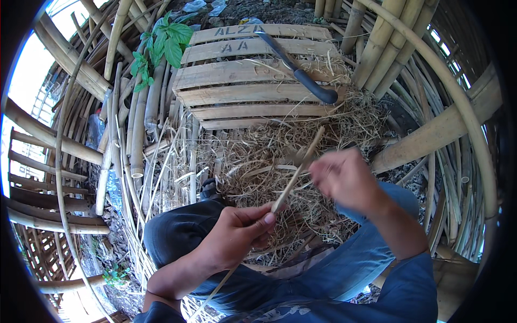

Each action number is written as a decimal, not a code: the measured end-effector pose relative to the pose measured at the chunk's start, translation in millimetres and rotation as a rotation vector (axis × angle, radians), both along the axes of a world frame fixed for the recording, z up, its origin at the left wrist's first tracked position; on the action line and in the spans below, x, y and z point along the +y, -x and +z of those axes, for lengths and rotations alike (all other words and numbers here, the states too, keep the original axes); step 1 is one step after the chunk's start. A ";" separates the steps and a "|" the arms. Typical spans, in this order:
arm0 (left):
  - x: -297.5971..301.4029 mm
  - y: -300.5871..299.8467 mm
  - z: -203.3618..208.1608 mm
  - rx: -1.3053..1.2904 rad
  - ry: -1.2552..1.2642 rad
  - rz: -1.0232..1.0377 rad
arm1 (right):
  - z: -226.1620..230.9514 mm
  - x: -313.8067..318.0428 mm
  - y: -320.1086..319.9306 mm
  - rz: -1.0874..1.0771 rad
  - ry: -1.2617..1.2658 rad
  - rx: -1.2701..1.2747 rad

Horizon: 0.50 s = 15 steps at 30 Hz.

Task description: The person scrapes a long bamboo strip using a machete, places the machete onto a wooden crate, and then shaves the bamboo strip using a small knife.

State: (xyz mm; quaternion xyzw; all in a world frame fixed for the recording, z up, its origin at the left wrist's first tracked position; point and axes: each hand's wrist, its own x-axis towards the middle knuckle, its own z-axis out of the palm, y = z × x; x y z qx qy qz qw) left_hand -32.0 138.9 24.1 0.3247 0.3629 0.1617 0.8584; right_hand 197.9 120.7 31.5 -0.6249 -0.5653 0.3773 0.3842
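Observation:
A thin pale bamboo strip [292, 182] slants up from my lap across the middle of the view. My left hand [243, 230] is closed round it, thumb on top, and its lower end runs down past my left forearm. Beside the strip's upper part, my right hand [343, 175] is blurred by motion, its fingers curled. They appear to grip a knife [297, 156], whose grey blade is smeared and crosses the strip; most of its handle is hidden by the hand. Curly bamboo shavings [258, 161] cover the ground beneath both hands.
Ahead lies a slatted wooden panel [231, 75] with a dark-handled machete [301, 75] on it. Bamboo poles [388, 48] stand at the right, and more bamboo [137, 129] lies at the left by a leafy green plant [171, 40]. My bent knees [177, 229] frame the shavings.

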 end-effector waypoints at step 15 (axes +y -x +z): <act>2.0 0.7 1.5 -0.031 0.055 -0.008 | 12.5 6.8 -11.5 -0.256 0.051 0.413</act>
